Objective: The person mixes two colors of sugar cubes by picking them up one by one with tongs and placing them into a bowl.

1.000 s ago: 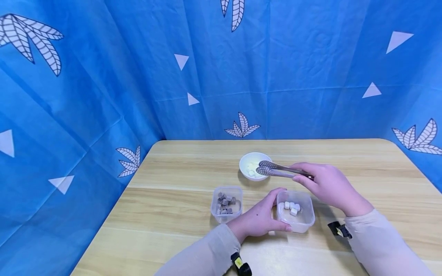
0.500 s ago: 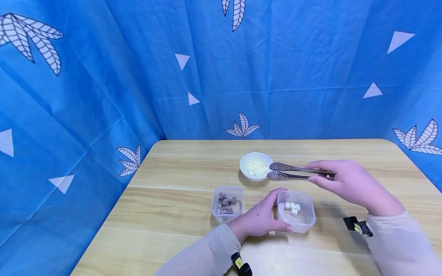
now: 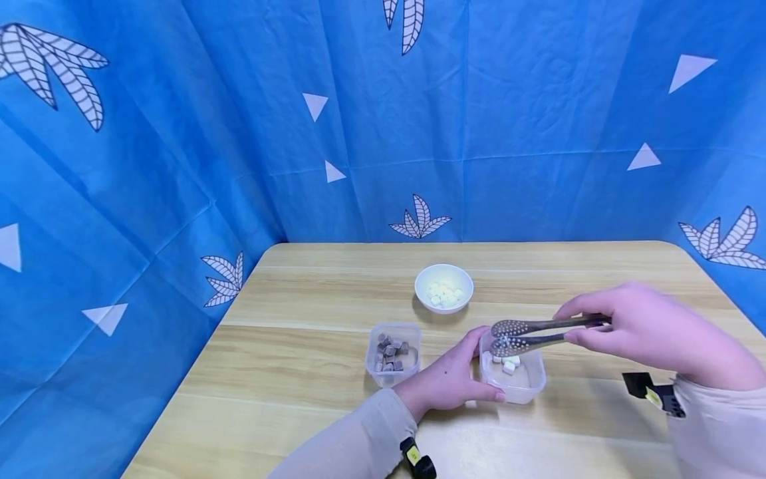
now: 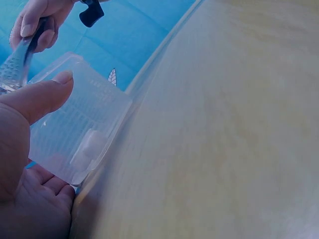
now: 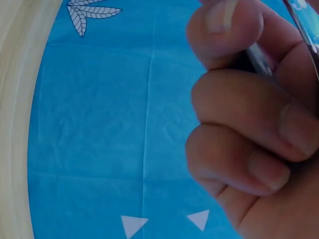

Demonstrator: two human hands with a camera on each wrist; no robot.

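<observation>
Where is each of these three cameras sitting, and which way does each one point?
Head: worn on the head, looking forward and down at the table; shows both sleeves, the left hand holding the clear tub, the right hand gripping tongs.
Left wrist: at the left hand, looking along the tabletop past the thumb at the tub.
Right wrist: under the right hand, facing the blue curtain.
Shared: head and left wrist both show tub and tongs.

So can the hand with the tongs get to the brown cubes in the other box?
Probably yes. The right hand grips the tongs above the clear box of white cubes. The brown cubes sit uncovered, but the left hand lies between.
</observation>
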